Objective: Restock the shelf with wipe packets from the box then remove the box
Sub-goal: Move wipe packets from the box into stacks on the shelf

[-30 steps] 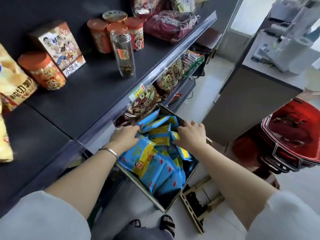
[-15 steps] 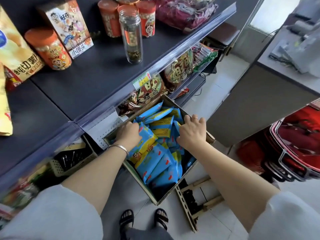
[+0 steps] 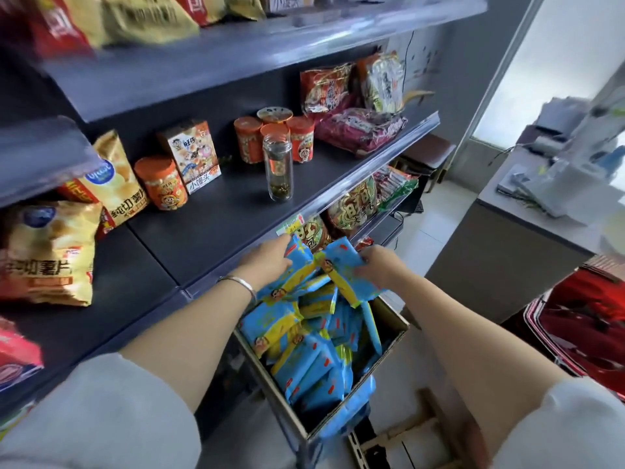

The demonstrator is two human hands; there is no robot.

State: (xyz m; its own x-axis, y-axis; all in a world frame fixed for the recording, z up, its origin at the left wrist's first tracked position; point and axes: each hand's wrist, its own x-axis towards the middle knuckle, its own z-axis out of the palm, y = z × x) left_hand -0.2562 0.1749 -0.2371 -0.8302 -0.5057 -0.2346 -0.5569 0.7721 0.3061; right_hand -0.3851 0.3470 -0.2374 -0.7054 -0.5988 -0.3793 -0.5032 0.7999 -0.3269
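Note:
A cardboard box [image 3: 394, 319] stands below the shelf's front edge, full of blue and yellow wipe packets [image 3: 304, 360]. My left hand [image 3: 270, 262] grips a bunch of packets from the left side. My right hand [image 3: 382, 269] grips the same raised bunch [image 3: 324, 269] from the right. The bunch is lifted above the box, level with the dark shelf [image 3: 209, 228] edge. A silver bracelet sits on my left wrist.
On the shelf stand a clear glass jar [image 3: 278, 170], orange snack cans [image 3: 162, 182], a snack carton [image 3: 191, 155] and chip bags [image 3: 47, 252]. Snack bags fill the lower shelf. A grey counter [image 3: 507, 245] is at the right, red baskets [image 3: 588, 336] beside it, a wooden frame [image 3: 399, 434] on the floor.
Both hands closed on a bunch of packets in the box and lifted it up to shelf height. The view tilted up, showing more of the shelves.

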